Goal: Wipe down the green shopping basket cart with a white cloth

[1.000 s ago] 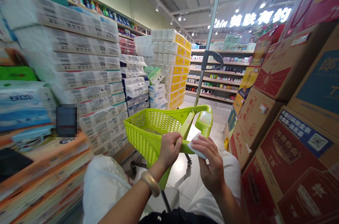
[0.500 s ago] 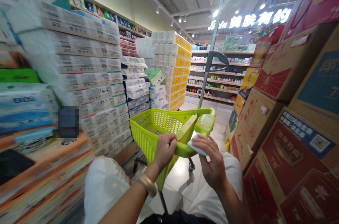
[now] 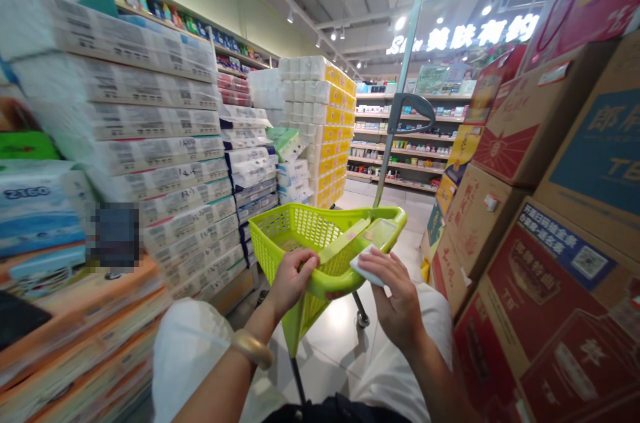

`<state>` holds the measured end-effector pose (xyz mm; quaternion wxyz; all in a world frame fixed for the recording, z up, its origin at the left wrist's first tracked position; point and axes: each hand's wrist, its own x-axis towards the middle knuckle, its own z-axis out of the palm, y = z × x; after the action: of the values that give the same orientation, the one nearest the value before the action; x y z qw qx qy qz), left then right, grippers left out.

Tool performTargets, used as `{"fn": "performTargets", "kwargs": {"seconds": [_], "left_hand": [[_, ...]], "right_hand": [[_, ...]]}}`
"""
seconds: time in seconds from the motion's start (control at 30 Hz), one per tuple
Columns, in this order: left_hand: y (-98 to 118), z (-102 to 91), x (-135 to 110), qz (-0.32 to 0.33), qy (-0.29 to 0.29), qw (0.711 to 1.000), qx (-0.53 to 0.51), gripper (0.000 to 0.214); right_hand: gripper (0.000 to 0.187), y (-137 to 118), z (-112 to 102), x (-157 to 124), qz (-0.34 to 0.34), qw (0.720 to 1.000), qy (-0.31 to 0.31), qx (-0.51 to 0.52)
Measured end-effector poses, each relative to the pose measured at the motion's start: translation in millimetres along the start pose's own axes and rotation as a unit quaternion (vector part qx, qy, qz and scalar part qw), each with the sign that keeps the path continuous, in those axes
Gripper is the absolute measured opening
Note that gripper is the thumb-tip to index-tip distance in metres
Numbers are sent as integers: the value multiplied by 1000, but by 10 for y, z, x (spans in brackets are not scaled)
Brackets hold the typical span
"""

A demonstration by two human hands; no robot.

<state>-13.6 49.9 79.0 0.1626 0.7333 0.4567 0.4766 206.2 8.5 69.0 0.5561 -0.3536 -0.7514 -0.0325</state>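
A lime-green plastic shopping basket on wheels (image 3: 295, 233) stands in front of me in a shop aisle. My left hand (image 3: 290, 280), with a pale bangle on the wrist, is closed over the basket's near rim. My right hand (image 3: 393, 293) grips a small white folded tissue or wipe (image 3: 366, 265) and presses it against the rim just right of the left hand. The basket's grey pull handle (image 3: 407, 110) rises behind it. A white bag or garment (image 3: 193, 350) hangs at my left arm.
Tall stacks of packaged tissue and toilet rolls (image 3: 150, 143) line the left side. Red and brown cardboard cartons (image 3: 540, 210) are stacked close on the right. A yellow-and-white stack of rolls (image 3: 325, 123) and product shelves (image 3: 405, 150) stand further ahead. The tiled floor (image 3: 335, 336) shows beneath the basket.
The basket has tipped and come closer to me. My left hand slid left along the rim, and the right hand with the white wipe moved a little up along the rim.
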Motion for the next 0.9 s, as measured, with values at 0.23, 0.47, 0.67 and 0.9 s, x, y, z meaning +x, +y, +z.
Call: {"fn": "performTargets", "kwargs": {"seconds": [0.23, 0.47, 0.67, 0.9], "left_hand": [[501, -98, 32, 35, -78, 989, 123, 36], [947, 74, 116, 17, -173, 922, 347, 35], [1032, 154, 218, -17, -215, 885, 412, 44], [934, 210, 210, -10, -222, 891, 396, 39]], "right_hand": [[30, 155, -30, 94, -22, 999, -16, -42], [34, 234, -15, 245, -16, 997, -30, -63], [34, 421, -112, 463, 55, 994, -39, -88], [45, 341, -56, 559, 4, 994, -111, -13]]}}
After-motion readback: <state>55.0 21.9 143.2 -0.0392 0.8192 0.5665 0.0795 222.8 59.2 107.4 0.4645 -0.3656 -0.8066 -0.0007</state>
